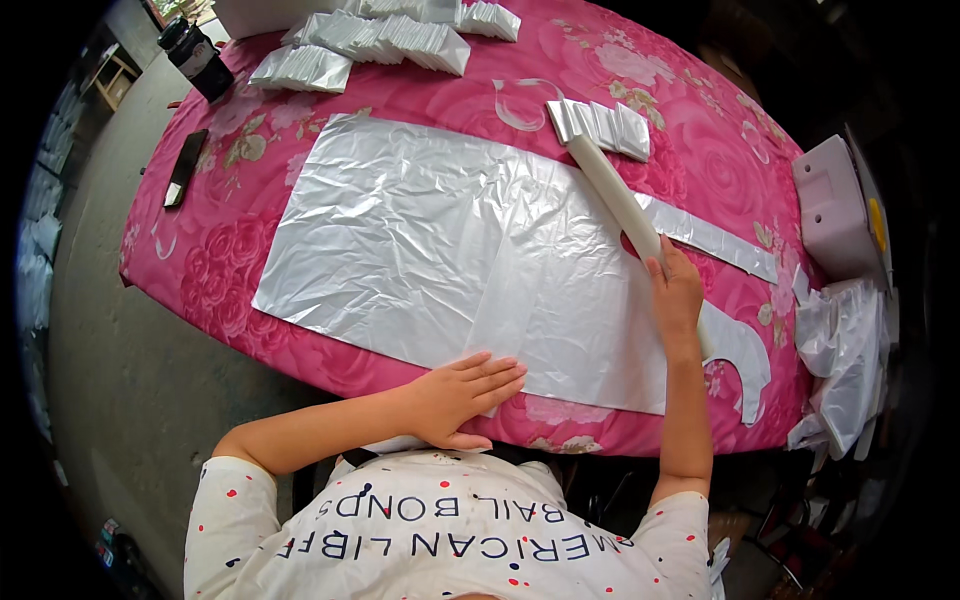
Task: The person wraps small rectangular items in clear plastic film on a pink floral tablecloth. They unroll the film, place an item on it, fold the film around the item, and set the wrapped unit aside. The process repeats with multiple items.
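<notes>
While your left hand lies palm down on the near edge of a silver plastic sheet, its fingers straight and slightly parted and its thumb held out to the side, your right hand is closed around a long pale bar. The sheet, wrinkled and shiny, is spread flat in the middle of the table in front of you, on a pink cloth patterned with roses. The bar slants across the sheet's right side, its far end close to a small fanned stack of folded silver packets. Past the bar, a straight silver strip and a curved white piece reach toward the right.

Your white shirt, dotted red and blue, carries two lines of dark capital letters across the chest, upside down from this view. At the far left of the table stands a black bottle with a pale mark too small to read; nearer you lies a narrow dark object. More folded packets sit in rows at the back. On the right are a white box and a crumpled heap of plastic.
</notes>
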`<state>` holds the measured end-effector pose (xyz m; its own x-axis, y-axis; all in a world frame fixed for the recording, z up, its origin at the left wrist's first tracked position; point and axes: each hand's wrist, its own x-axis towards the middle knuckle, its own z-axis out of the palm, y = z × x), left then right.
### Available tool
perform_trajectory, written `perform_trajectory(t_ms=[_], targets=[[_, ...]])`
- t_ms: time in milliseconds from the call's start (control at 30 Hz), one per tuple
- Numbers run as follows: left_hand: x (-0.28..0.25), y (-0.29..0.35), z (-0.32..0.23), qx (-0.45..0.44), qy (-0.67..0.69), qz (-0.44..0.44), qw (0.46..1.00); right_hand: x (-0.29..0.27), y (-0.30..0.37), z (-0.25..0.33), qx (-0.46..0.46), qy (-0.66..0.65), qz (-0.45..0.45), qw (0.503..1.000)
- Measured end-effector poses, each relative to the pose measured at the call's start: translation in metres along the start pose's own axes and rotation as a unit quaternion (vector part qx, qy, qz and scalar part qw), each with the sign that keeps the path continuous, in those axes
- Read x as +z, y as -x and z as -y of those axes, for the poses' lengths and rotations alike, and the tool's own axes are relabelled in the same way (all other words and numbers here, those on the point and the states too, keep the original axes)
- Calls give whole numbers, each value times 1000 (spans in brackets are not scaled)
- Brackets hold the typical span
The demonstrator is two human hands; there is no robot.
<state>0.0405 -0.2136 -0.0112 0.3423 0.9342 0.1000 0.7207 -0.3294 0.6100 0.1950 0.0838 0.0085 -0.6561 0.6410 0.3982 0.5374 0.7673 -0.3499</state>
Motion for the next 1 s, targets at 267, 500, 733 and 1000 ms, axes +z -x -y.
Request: perform_trajectory(t_ms=[267,500,733,1000], targets=[[6,-1,-1,-15,-78,10,997,-9,51,89,-148,-144,166,964],[17,1,-12,-42,-107,41,993,26,14,96,-201,-113,129,965],[-6,12,10,69,-95,43,992,63,-59,77,-160,-105,55,980],[-11,15,18,152,-178,-44,971,36,20,106,-242,-240,258,904]])
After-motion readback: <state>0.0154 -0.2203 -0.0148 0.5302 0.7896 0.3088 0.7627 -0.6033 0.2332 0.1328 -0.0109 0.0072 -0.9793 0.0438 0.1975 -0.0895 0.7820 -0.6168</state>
